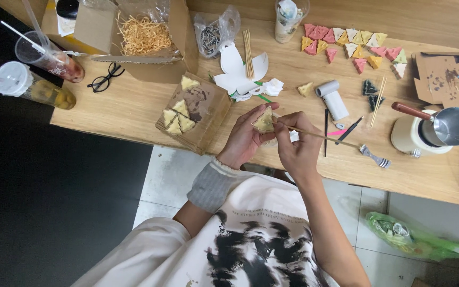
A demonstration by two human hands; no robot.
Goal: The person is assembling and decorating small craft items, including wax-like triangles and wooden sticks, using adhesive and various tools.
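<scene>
My left hand [246, 139] holds a small yellow triangular piece [264, 121] above the wooden table's [134, 111] front edge. My right hand [299, 143] pinches a thin wooden skewer [325, 136] whose tip touches that piece; the stick runs out to the right. Several more yellow triangles [177, 119] lie on a brown cardboard piece [208, 106] just left of my hands. A row of pink, yellow, white and green triangles [351, 43] sits at the back.
A white flower-shaped cutout [237, 72] with skewers, a white roll [333, 98], a fork [375, 157] and a pot with a metal ladle [431, 130] lie around. Two drink cups [38, 74], glasses [104, 78] and an open box [134, 32] stand at left.
</scene>
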